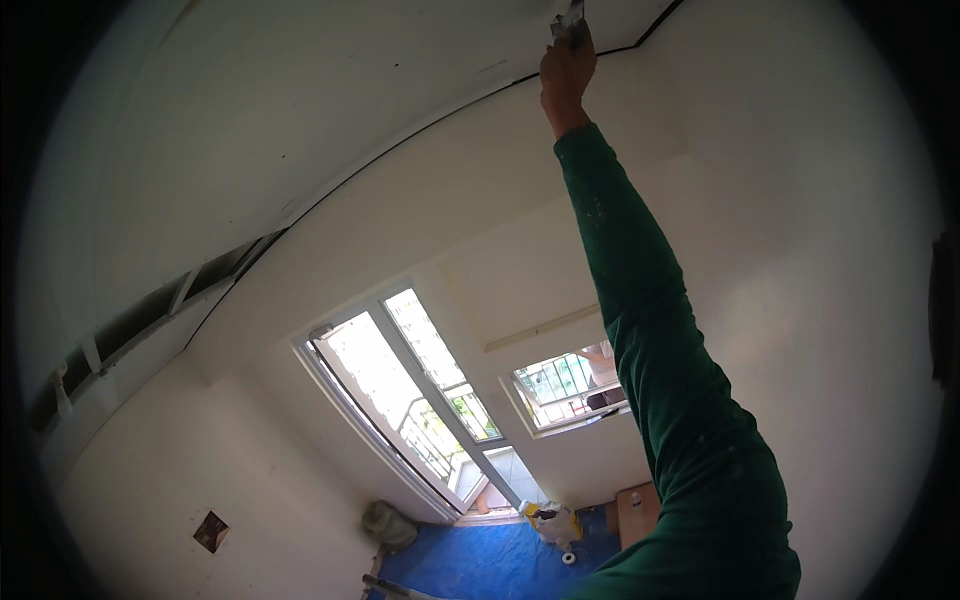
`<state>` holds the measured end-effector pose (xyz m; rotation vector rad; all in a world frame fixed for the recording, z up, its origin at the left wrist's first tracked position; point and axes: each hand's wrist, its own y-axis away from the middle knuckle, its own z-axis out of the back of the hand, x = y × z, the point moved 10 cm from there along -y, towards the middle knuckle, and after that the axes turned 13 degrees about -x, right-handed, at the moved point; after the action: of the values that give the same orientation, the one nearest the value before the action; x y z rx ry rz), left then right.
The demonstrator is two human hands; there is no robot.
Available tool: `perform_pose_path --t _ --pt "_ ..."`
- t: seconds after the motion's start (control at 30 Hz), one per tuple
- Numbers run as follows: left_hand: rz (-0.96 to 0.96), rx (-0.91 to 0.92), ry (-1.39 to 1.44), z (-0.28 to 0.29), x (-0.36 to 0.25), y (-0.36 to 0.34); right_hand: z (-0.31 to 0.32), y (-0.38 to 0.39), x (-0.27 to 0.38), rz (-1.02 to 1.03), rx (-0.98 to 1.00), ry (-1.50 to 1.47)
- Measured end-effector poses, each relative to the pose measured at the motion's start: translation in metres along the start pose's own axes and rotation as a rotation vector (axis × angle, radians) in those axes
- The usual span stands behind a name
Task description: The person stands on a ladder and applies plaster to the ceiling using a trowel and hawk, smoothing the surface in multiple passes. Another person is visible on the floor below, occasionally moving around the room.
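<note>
R hand reaches overhead in a green sleeve, fingers clamped round a small grey metal scraper blade pressed to the white ceiling, right by the dark ceiling seam. L hand not in view. Risk: arm fully stretched, so the blade could slip and gouge the surface, or drop to the blue floor sheet far below.

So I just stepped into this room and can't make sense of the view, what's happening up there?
A person in a green long sleeve reaches the right hand up to where wall and ceiling meet, along a dark seam line. The hand grips a small grey metal tool held against the surface at the top of the picture. Below are a tall window, blue floor sheeting and a white bag. The left hand is out of view.
</note>
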<state>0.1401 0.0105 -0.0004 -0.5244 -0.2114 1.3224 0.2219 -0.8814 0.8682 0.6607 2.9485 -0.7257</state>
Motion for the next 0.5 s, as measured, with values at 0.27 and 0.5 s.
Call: perform_pose_path --t 0.27,0.5 --pt "0.239 0.166 -0.115 -0.003 0.008 0.004 -0.012 -0.012 0.017 0.154 -0.011 0.196" --pt "0.498 0.109 0.225 0.029 -0.009 -0.009 -0.05 0.02 0.038 0.375 -0.155 0.323"
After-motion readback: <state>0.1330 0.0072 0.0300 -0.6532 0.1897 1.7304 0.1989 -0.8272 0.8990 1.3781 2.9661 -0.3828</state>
